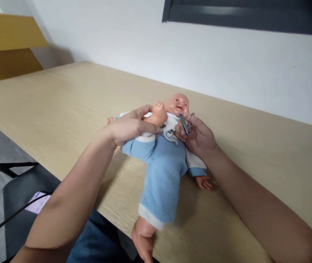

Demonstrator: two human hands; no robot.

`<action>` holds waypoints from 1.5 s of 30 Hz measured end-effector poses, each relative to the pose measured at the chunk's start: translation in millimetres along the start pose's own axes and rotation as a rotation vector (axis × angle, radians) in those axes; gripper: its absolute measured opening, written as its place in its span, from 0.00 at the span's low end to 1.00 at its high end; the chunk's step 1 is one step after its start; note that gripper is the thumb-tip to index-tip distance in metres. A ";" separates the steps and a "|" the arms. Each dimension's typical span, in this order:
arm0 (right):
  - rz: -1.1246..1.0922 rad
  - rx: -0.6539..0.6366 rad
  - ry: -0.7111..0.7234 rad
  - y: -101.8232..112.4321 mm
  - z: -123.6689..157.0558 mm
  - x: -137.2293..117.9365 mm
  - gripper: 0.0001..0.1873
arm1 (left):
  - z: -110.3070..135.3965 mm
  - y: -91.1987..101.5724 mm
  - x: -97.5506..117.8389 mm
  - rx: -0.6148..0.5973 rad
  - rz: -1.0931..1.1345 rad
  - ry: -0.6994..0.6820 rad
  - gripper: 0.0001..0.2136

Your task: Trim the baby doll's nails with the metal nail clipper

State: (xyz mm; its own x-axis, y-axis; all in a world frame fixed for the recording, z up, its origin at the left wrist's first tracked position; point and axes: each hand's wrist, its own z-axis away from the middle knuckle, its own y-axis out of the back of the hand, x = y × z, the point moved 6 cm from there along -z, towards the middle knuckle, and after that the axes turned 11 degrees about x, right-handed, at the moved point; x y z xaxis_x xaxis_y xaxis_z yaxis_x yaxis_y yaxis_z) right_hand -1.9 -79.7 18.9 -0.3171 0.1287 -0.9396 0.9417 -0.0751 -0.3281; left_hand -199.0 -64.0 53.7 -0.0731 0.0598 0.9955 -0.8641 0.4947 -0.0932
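A baby doll in a blue and white suit lies on its back on a wooden table. My left hand is closed around one of the doll's legs, and the bare foot points up above its chest. In my right hand is a metal nail clipper, its lever swung apart from the body. The clipper is over the doll's chest, just below the chin and apart from the raised foot. The doll's other leg stretches toward me, its foot reaching past the table edge.
The pale wooden table runs back to a white wall. A dark chair with a phone on it stands at lower left, where a black cable crosses. Yellow panels are at upper left.
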 end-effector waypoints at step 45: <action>0.122 0.417 0.389 -58.7 43.1 -40.8 0.25 | 11.6 -43.1 -24.0 -0.190 0.250 -0.109 0.19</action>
State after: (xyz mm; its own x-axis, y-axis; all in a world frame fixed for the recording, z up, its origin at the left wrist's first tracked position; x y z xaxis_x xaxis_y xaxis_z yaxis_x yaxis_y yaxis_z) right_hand -49.0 -123.1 72.2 -0.0705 0.4427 -0.8939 0.8197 -0.4849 -0.3048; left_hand -165.8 -96.8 34.0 -0.3331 0.1119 0.9362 -0.7052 0.6295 -0.3261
